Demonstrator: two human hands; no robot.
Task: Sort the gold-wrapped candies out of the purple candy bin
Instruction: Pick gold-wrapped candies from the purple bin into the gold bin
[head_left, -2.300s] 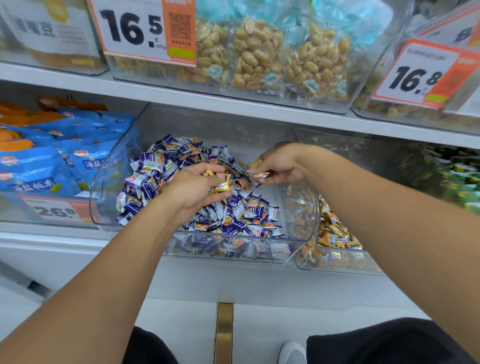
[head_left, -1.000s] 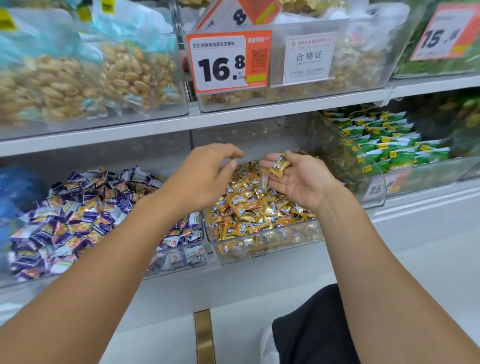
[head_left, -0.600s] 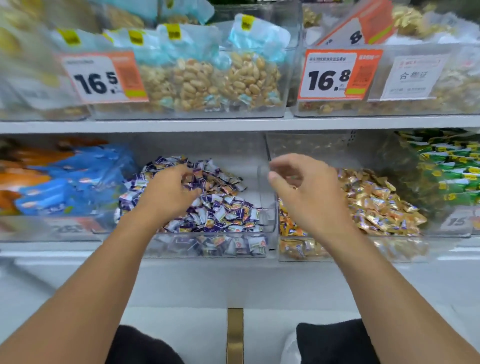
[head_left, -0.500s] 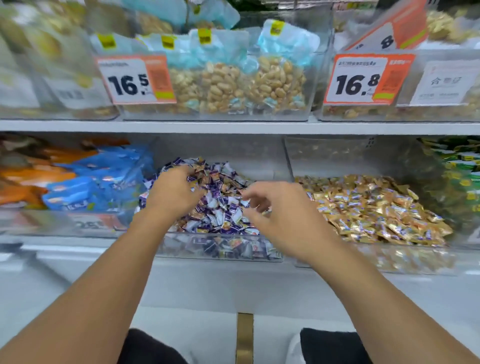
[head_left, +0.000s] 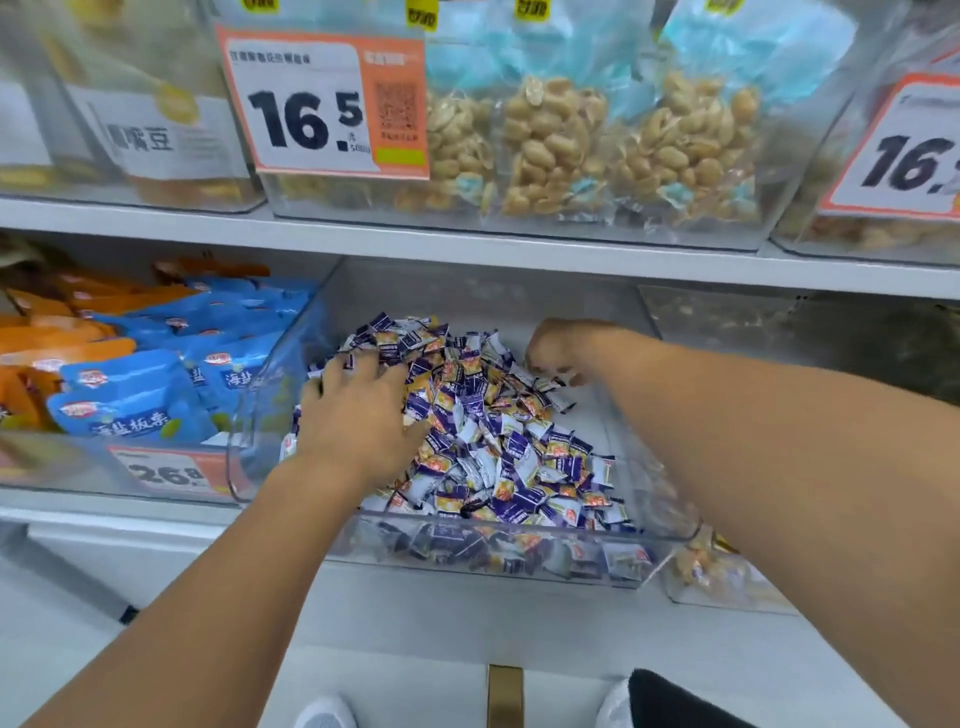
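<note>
Fingers (head_left: 363, 364) of the left hand (head_left: 358, 415) lie spread and released, palm down on the left side of the purple candy heap (head_left: 493, 431). Over the heap's far right edge the right hand (head_left: 558, 345) has its fingers curled down among the wrappers; I cannot tell whether they grasp anything. A few gold-wrapped candies (head_left: 441, 400) show mixed in among the purple ones inside the clear purple candy bin (head_left: 519, 564) on the lower shelf (head_left: 104, 514). Blue snack bags (head_left: 135, 395) fill the neighbouring bin to the left.
</note>
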